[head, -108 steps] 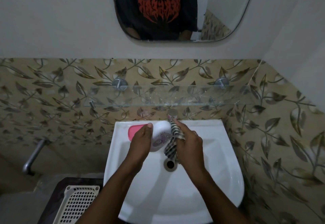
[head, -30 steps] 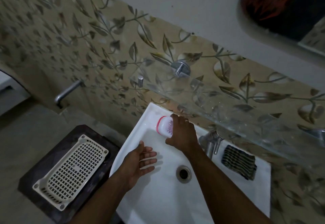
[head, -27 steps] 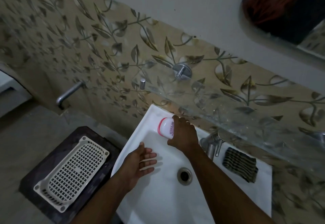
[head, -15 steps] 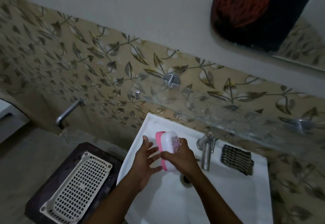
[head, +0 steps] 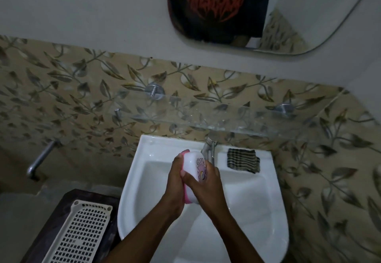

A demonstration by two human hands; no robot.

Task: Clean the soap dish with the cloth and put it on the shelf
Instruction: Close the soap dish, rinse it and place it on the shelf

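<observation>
The soap dish (head: 194,167), white on top with a pink underside and a printed pattern, stands on edge above the white sink (head: 257,196). My left hand (head: 175,182) presses against its pink side. My right hand (head: 204,184) wraps around its white side. The striped dark cloth (head: 243,160) lies folded on the sink's back ledge, right of the tap (head: 209,149), touching neither hand. The glass shelf (head: 206,116) runs along the leaf-patterned tiles above the sink, with nothing on it that I can see.
A mirror (head: 309,15) hangs on the wall above the shelf. A cream perforated basket (head: 80,233) rests on a dark stool left of the sink. A metal spout (head: 41,157) juts from the left wall. The right wall stands close to the sink.
The cloth has left my right hand and now lies on the sink ledge. My right hand brought the soap dish from the back left corner to above the basin, and my left hand closed onto it.
</observation>
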